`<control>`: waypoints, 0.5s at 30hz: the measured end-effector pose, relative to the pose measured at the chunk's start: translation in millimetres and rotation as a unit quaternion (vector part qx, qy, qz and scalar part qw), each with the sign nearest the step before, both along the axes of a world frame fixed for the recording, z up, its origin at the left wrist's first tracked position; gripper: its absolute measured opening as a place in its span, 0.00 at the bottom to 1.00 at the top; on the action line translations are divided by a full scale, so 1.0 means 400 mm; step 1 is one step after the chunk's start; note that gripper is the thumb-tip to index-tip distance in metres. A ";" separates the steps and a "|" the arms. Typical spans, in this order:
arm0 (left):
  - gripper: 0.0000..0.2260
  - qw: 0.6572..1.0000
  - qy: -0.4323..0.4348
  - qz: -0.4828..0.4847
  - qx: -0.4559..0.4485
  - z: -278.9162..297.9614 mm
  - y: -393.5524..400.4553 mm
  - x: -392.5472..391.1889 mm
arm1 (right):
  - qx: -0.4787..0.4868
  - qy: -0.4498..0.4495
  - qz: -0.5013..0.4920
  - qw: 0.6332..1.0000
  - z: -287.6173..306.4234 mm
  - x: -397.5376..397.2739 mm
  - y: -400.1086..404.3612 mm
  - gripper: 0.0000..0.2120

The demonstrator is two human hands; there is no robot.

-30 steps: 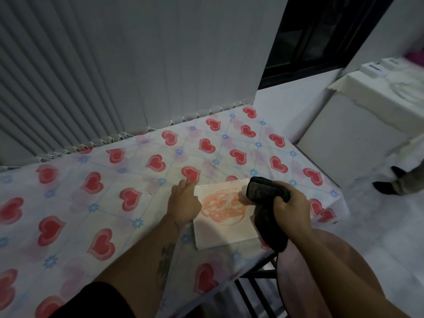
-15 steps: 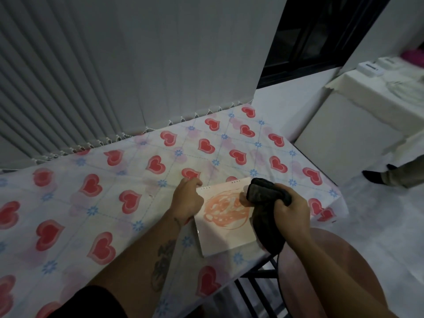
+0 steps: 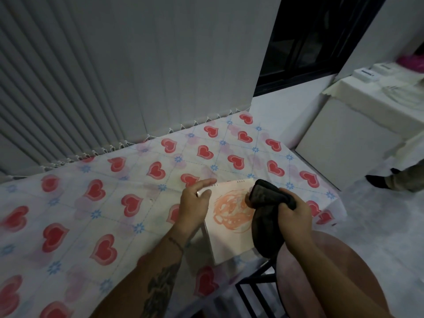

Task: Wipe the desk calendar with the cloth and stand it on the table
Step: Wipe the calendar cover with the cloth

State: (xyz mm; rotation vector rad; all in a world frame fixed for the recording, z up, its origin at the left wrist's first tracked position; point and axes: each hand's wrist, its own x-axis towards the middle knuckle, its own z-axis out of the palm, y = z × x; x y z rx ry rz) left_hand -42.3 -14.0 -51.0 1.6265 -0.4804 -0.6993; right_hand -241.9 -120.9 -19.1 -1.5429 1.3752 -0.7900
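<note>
A table [image 3: 75, 203] covered with a white cloth printed with red hearts fills the left and centre of the view, backed at 11 o'clock by grey vertical blinds [image 3: 96, 76]. The left hand [image 3: 194, 204], just right of centre, rests at the left edge of the desk calendar [image 3: 229, 226]; its fingers are loosely spread, the index finger stretched out along the calendar's top left corner toward 12 o'clock, the thumb on the sheet. Whether it pinches the calendar or only touches it cannot be told. The calendar sits near the table's front right corner, at about 4 o'clock from the table's middle, its pale page with an orange round drawing facing up, tilted slightly, its lower left edge looking lifted off the table. At the calendar's 3 o'clock side the right hand [image 3: 292, 216] is closed in a fist around a dark cloth [image 3: 266, 216], whose bunched top touches the page by the drawing while the rest hangs down toward 6 o'clock. At far right, at 3 o'clock, stands a white cabinet [image 3: 339, 143].
</note>
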 end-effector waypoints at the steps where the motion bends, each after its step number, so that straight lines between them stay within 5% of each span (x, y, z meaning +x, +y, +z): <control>1: 0.17 1.000 0.014 0.011 -0.003 0.004 0.001 -0.010 | 0.005 -0.008 0.000 1.000 0.000 -0.002 0.004 0.23; 6: 0.21 0.998 0.061 0.014 -0.014 0.030 0.001 -0.052 | 0.033 -0.038 -0.008 0.999 0.006 -0.009 0.022 0.21; 10: 0.20 1.000 -0.017 0.007 -0.011 0.063 -0.001 -0.074 | 0.032 -0.057 -0.001 0.998 0.036 -0.007 0.033 0.22; 15: 0.20 0.995 -0.082 0.018 -0.057 0.174 -0.024 -0.063 | -0.134 -0.079 0.045 0.987 0.140 0.026 0.044 0.28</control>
